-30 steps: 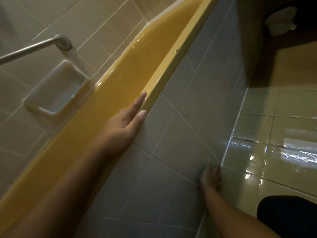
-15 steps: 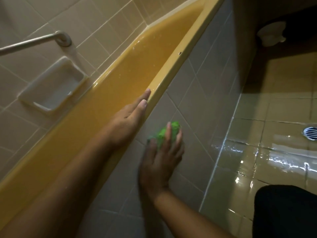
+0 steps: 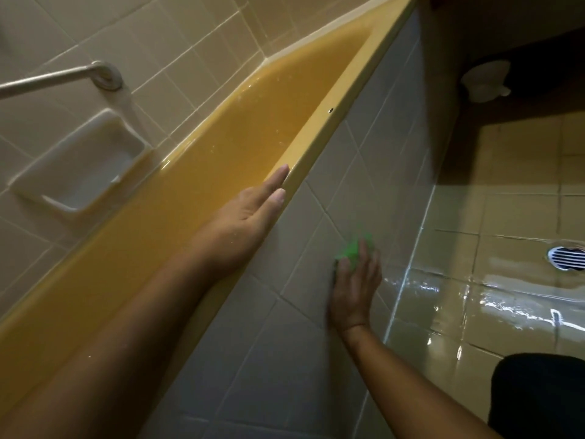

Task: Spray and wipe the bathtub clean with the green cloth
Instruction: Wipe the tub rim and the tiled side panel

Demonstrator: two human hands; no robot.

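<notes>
- Sliding down and rightward since half a second ago, the right hand (image 3: 356, 280) has carried the green cloth (image 3: 353, 248) along the tiled panel toward the floor; the left hand (image 3: 250, 217) has kept its place.
- The yellow bathtub (image 3: 269, 106) runs diagonally across the view, with a few droplets on its inner wall.
- The grey tiled panel (image 3: 364, 160) forms the tub's outer side.
- The floor (image 3: 506, 248) is wet and glossy (streaks of reflected light).
- A soap dish (image 3: 82, 166) sits in the wall, with a metal rail (image 3: 47, 79) above it.
- The left hand lies flat on the tub's near rim, fingers straight and pressed together.
- The right hand presses the cloth against the panel, fingers laid out over it, slightly spread (blurred).
- The cloth is bunched, mostly under those fingers, low on the panel, below the rim.
- A round drain (image 3: 566, 258) sits at the right edge.
</notes>
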